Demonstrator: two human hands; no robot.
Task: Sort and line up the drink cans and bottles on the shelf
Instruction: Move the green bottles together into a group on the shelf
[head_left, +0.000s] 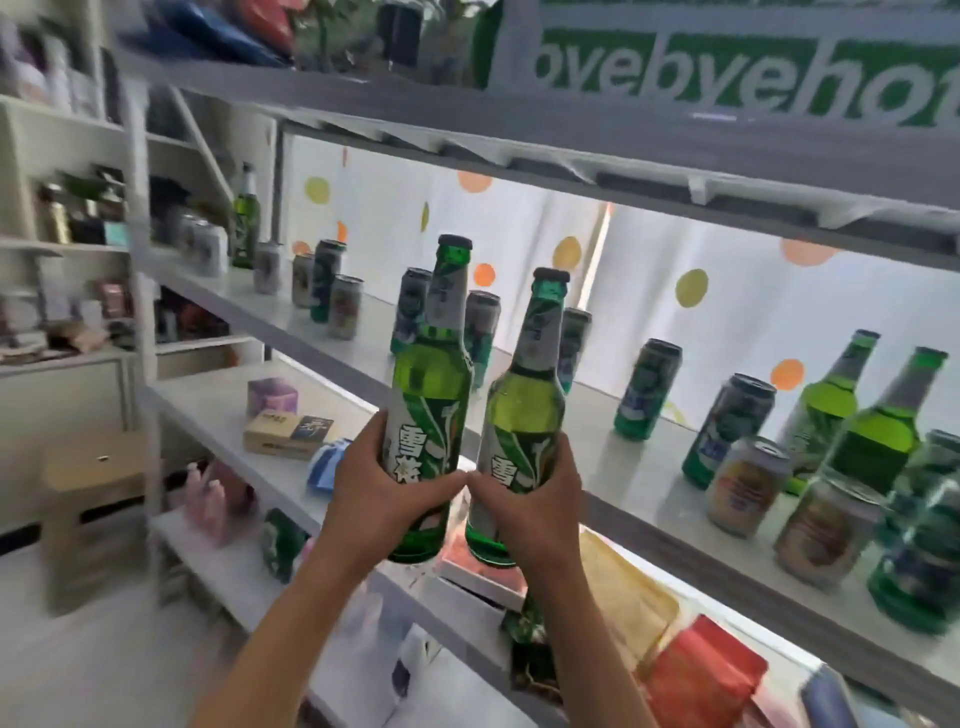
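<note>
I hold two green glass beer bottles in front of the white shelf (597, 457), both off its surface. My left hand (387, 486) grips the lower body of the left bottle (434, 384). My right hand (535, 499) grips the right bottle (530, 410), which leans slightly right. Their bases hang below the shelf's front edge. On the shelf stand several cans, among them a tall green-blue can (647, 389) and an orange can (748, 486). Two more green bottles (883, 426) stand at the right, and one green bottle (245, 215) stands far left.
An upper shelf (519, 119) with a green-lettered sign hangs close above the bottle caps. Lower shelves hold small boxes (285, 431), pink bottles (208, 499) and red and yellow packets (701, 670). A side rack of small goods stands at the left.
</note>
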